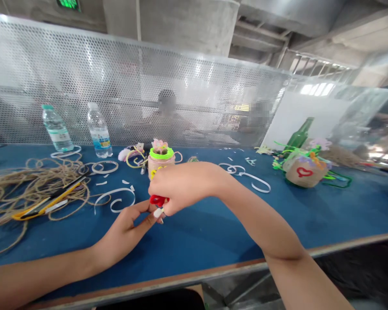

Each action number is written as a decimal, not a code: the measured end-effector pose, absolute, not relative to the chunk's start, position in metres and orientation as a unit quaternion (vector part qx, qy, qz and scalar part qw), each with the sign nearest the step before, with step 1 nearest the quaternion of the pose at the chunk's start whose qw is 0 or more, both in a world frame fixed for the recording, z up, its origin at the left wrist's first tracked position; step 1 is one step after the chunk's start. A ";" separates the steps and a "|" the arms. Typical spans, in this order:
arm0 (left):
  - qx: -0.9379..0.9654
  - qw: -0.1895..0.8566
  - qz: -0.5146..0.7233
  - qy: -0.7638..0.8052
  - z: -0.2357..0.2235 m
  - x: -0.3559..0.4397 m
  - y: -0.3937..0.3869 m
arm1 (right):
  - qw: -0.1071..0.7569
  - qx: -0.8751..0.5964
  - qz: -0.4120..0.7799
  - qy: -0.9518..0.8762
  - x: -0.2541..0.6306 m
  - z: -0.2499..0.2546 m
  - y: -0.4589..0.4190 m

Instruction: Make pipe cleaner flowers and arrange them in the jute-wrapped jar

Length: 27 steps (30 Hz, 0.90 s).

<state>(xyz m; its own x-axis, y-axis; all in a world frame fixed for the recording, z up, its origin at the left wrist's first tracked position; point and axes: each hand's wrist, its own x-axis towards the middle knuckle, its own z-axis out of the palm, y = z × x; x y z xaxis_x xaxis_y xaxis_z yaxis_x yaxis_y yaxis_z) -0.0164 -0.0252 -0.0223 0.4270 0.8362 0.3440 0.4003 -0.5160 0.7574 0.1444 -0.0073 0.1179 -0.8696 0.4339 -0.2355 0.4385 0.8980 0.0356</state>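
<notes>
Red pipe cleaner [158, 200] sits pinched in the right grip [177, 188], just below the burlap-wrapped jar [160, 165], within easy reach of the loosely open left grip [126, 230].

Blue-topped workbench [342, 215]; jute twine [35, 193] (tangled); white paper curls [114, 188]

The left forearm [35, 275] and right forearm [265, 219] are bare; one fingernail [158, 212] looks pale.

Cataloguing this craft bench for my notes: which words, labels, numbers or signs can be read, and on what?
Green lit sign on the ceiling: too blurred to read.
Label on the farther-left water bottle: too small to read.
Label on the other water bottle: too small to read.
Burlap-wrapped pot: no words, only a red heart.
</notes>
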 end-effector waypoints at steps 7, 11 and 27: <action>0.780 0.296 0.400 0.381 0.008 0.012 -0.004 | 0.064 0.279 -0.076 0.955 0.183 0.142 0.006; 0.727 0.363 0.486 0.321 0.036 0.043 0.013 | -0.042 0.353 -0.131 0.926 0.225 0.160 0.017; 0.795 0.056 0.517 0.313 0.056 0.106 0.084 | -0.233 0.416 -0.258 0.840 0.307 0.146 0.084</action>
